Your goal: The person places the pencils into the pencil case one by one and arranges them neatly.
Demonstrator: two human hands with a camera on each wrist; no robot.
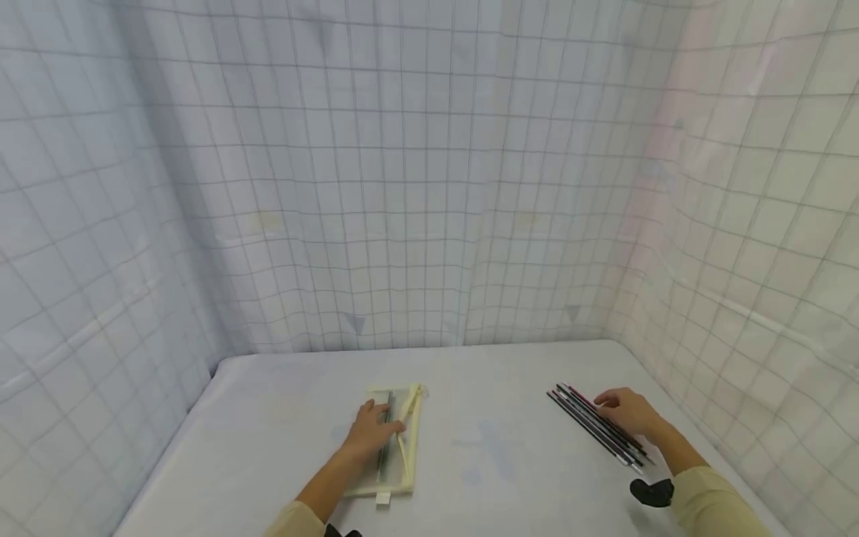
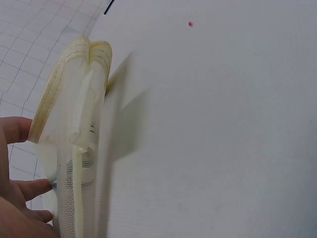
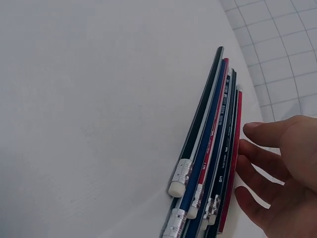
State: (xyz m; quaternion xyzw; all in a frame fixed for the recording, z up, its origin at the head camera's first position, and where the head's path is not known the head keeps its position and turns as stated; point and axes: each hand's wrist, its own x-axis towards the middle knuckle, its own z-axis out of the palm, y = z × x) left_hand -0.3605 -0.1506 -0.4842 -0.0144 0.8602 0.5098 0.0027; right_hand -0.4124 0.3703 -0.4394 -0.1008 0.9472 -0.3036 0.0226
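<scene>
A see-through mesh pouch (image 1: 411, 471) with pale yellow edging lies left of centre on the table. Through its mesh shows a dark pencil-like strip (image 1: 382, 466). My left hand (image 1: 369, 434) rests on this pouch with fingers spread; in the left wrist view its fingertips touch the mesh and the yellow edge (image 2: 47, 106). Over on the right lies a loose bundle of pencils (image 1: 587, 418), dark, blue and red, with white erasers in silver ferrules (image 3: 181, 178). My right hand (image 1: 631, 414) is beside the bundle, loosely bent fingertips right at the outermost red pencil (image 3: 233, 168).
White cloth covers the table (image 1: 496, 418). Checked cloth walls (image 1: 429, 224) stand at the back and both sides, the right one close to my right hand. A small red spot (image 2: 190, 24) marks the surface in the left wrist view.
</scene>
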